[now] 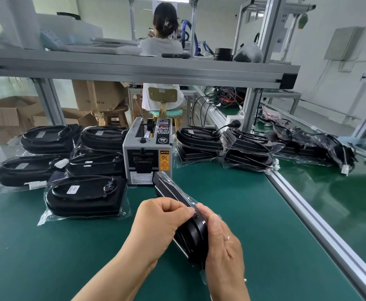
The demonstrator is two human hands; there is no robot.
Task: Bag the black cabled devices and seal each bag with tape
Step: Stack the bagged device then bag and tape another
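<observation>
Closest to you, your left hand (162, 220) has its fingers curled and pinches the clear bag (188, 199) at its upper edge. Your right hand (223, 242) wraps round the near end of the black device (191, 235) inside that bag, thumb laid along the top. You hold the device on its edge over the green table (69, 257), directly in front of the tape dispenser (148, 153), with its far end angled toward the dispenser's front; whether it touches the machine cannot be told. Whether any tape lies under your fingers is hidden. Left of the dispenser, the nearest bagged unit (84, 196) lies flat with its cable looped on top, and four more bagged units (95, 165) lie behind it in two rows, reaching alongside the dispenser. Right of the dispenser, two short stacks (199, 140) of bagged units sit side by side, with a looser pile (314, 146) farther right beyond the metal rail (308, 209). Behind the dispenser is a stool (166, 112) with a person (162, 44) seated on it, back turned, past the shelf beam (134, 71). Cardboard boxes (8, 116) sit far behind the dispenser to its left.
</observation>
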